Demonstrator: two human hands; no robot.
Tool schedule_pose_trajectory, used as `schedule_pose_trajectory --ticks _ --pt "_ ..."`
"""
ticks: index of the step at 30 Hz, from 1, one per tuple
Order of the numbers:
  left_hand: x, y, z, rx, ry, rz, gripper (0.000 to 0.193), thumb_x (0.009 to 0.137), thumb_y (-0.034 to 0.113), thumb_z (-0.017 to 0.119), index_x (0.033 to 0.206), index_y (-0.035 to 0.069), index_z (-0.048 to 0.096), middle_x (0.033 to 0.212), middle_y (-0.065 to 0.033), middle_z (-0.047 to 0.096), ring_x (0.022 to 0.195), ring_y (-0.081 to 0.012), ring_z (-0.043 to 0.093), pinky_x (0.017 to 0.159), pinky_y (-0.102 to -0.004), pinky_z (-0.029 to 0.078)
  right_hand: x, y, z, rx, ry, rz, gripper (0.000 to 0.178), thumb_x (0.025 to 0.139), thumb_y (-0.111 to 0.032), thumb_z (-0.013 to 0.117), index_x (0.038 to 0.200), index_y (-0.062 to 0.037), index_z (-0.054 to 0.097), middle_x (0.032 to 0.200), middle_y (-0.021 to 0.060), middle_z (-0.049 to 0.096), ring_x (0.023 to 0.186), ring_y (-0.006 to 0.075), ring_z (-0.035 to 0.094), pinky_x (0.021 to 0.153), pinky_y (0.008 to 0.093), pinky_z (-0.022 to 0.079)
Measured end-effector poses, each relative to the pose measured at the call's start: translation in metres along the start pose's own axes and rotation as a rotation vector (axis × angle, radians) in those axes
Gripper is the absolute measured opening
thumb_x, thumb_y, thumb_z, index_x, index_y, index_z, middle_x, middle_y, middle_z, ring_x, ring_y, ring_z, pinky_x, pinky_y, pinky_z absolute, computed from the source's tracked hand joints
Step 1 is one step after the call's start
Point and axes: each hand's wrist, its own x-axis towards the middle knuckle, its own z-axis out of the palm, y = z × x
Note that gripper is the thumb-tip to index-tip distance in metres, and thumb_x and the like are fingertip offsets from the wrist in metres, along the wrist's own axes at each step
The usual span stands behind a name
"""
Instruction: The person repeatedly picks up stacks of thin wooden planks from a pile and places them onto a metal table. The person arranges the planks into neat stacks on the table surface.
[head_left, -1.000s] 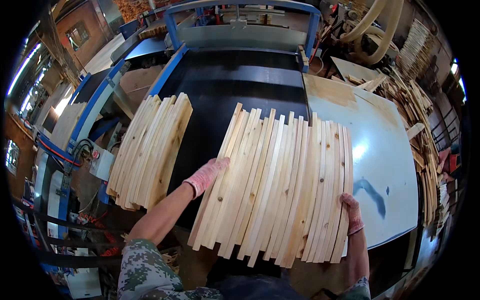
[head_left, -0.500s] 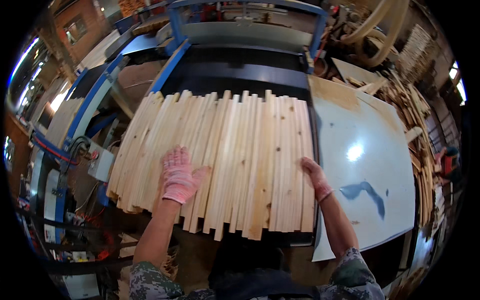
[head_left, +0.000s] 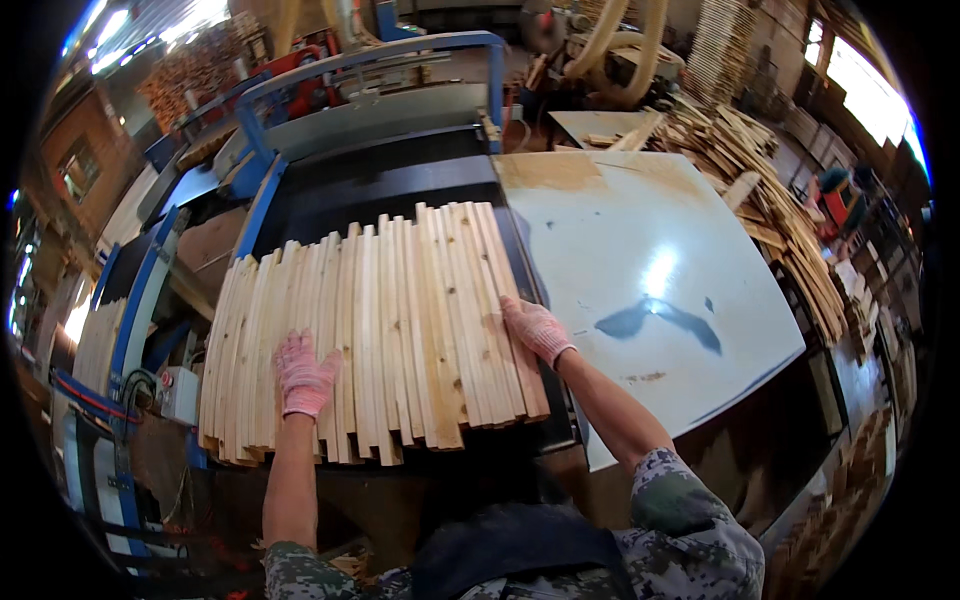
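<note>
On black belt (head_left: 390, 193), wood strips (head_left: 385, 300) lie side by side. Left hand (head_left: 305, 376), eight o'clock, spread on top. Right hand (head_left: 536, 328), three o'clock, against their edge; cannot tell whether pinching.

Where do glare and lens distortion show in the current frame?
Head view: bright glare spot on the pale side table; head view: blown-out daylight opening at upper right; head view: fisheye curves the table's outer edges, corners go black; head view: wooden strips and both gloved hands stay readable.
</note>
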Motion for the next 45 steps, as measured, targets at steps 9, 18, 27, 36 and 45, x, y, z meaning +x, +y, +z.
schedule_pose_trajectory --ticks 9,18,27,36,45 --pt "-0.007 -0.069 0.03 -0.966 0.13 0.108 0.065 0.104 0.02 0.059 0.16 -0.002 0.036 0.164 -0.0164 0.04 0.15 -0.0303 0.038 0.126 -0.0412 0.029 -0.076 0.053 0.084 0.236 0.168 -0.363 0.063 0.107 -0.038 0.059 0.152 0.0023 0.042 0.148 0.0222 0.052 0.143 0.0342 0.048 0.124 0.0423 0.033" --pt "-0.233 -0.092 0.078 -1.152 0.267 -0.273 0.042 0.112 0.021 0.049 0.146 -0.004 0.056 0.138 -0.0221 0.064 0.122 -0.0313 0.063 0.113 -0.0431 0.045 -0.198 0.034 0.121 0.548 -0.658 -0.322 0.076 0.104 -0.041 0.063 0.161 0.0006 0.034 0.154 0.02 0.055 0.142 0.0259 0.051 0.118 0.0375 0.04" --pt "-0.374 -0.01 0.188 -1.143 -0.51 -0.809 0.042 0.109 0.025 0.054 0.144 0.001 0.057 0.136 -0.0182 0.064 0.121 -0.0287 0.062 0.109 -0.042 0.047 -0.256 0.202 0.153 0.163 -0.573 0.132 0.057 0.091 -0.046 0.057 0.116 0.0026 0.073 0.11 0.0228 0.075 0.103 0.0381 0.07 0.09 0.0488 0.053" --pt "-0.488 -0.006 0.219 -1.266 -0.618 -1.01 0.042 0.107 0.029 0.058 0.142 0.005 0.058 0.134 -0.0142 0.064 0.12 -0.026 0.061 0.105 -0.0408 0.049 -0.348 0.367 0.075 -0.511 -0.902 0.247 0.05 0.092 -0.043 0.059 0.124 -0.0077 0.075 0.129 0.0165 0.072 0.121 0.0365 0.067 0.099 0.049 0.053" --pt "-0.717 0.039 0.22 -1.573 -0.321 -1.274 0.028 0.101 0.038 0.069 0.106 0.01 0.07 0.093 0.0002 0.063 0.084 -0.0137 0.057 0.075 -0.032 0.049 -0.448 0.413 -0.009 -0.359 -0.819 0.06 0.026 0.091 -0.022 0.066 0.112 -0.0074 0.069 0.106 0.0161 0.069 0.104 0.0337 0.065 0.088 0.0433 0.053"
